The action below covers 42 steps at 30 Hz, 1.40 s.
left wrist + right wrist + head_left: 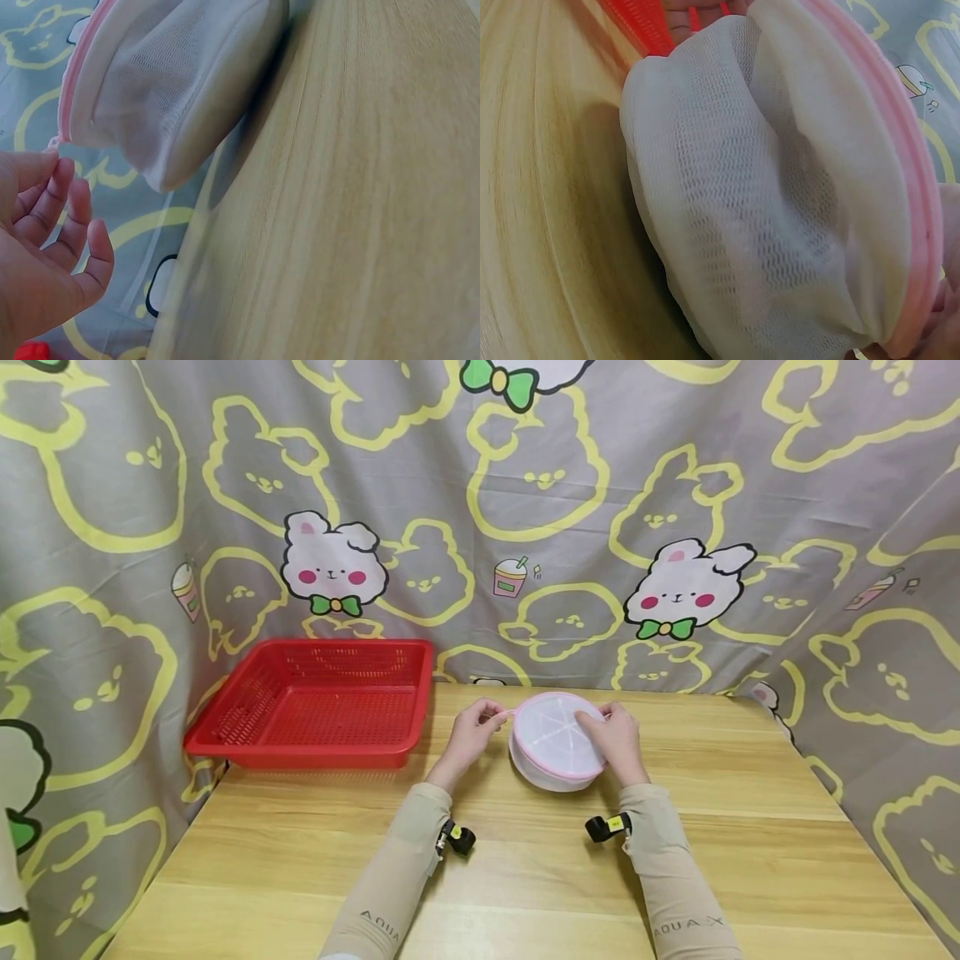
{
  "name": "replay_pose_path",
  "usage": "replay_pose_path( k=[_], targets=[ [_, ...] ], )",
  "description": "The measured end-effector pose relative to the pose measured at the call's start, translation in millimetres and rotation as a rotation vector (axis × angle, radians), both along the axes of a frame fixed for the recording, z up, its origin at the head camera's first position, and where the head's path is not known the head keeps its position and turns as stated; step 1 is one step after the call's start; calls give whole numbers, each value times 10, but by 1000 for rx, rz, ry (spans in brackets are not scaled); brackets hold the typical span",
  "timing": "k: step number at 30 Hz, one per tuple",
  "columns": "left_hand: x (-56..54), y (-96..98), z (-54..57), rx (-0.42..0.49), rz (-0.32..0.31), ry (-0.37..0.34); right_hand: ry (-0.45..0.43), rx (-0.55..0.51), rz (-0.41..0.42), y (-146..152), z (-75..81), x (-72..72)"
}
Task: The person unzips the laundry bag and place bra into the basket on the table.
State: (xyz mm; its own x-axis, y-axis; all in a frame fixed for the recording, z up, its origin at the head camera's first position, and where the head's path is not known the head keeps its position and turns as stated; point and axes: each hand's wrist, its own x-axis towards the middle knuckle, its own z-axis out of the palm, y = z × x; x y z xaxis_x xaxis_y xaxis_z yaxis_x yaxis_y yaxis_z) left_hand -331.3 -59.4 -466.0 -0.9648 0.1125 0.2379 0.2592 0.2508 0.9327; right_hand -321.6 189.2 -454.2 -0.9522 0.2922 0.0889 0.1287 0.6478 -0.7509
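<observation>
A round white mesh laundry bag (558, 739) with a pink zipper edge is tilted over the wooden table (517, 877), its flat lid facing up toward me. My left hand (474, 728) pinches a small pink pull at the bag's left edge, between thumb and forefinger; its other fingers curve loosely in the left wrist view. On the opposite side my right hand (621, 739) grips the rim, thumb lying on the lid. Soft folds run down the mesh side wall (720, 195) in the right wrist view. No contents show through the mesh.
A red perforated plastic basket (307, 760) stands at the back left of the table, left of my left hand. Behind the table hangs a grey curtain (442, 485) with yellow outlines and rabbit faces, which also runs along both sides.
</observation>
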Motion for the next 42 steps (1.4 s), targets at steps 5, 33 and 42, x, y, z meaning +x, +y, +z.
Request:
replay_pose_path(
  k=[5,33,42],
  targets=[
    [4,1,3,14,-9,-2,-8,-3,-6,-7,-5,-1],
    [-40,-34,-63,56,35,-17,-86,45,175,134,164,20],
    [-42,-42,-85,63,21,-18,-14,-10,158,194,201,32]
  ],
)
